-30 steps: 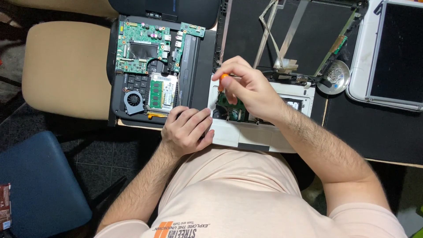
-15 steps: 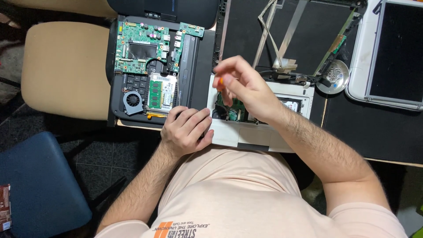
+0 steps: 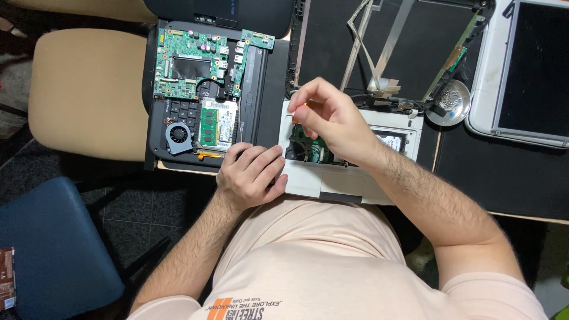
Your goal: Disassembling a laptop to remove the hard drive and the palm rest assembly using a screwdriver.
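Observation:
A white laptop base (image 3: 308, 181) lies opened up at the desk's near edge, its green circuit board (image 3: 308, 148) and a hard drive (image 3: 391, 141) exposed. My right hand (image 3: 332, 121) hovers over the board, fingers closed on a small screwdriver with an orange handle (image 3: 305, 106) that points down into the base. My left hand (image 3: 252, 172) rests flat on the base's left front corner, fingers curled and holding nothing.
A second stripped laptop (image 3: 204, 95) with a green motherboard, fan and memory module lies to the left. A black screen lid (image 3: 385, 47) with loose ribbon cables sits behind, a small metal dish (image 3: 449, 102) beside it, a white-framed screen panel (image 3: 527, 71) at right. Beige chair (image 3: 83, 89) and blue chair (image 3: 47, 249) stand left.
My right hand has twisted and lifted slightly over the board, turning the screwdriver. My left hand has stayed on the base's corner.

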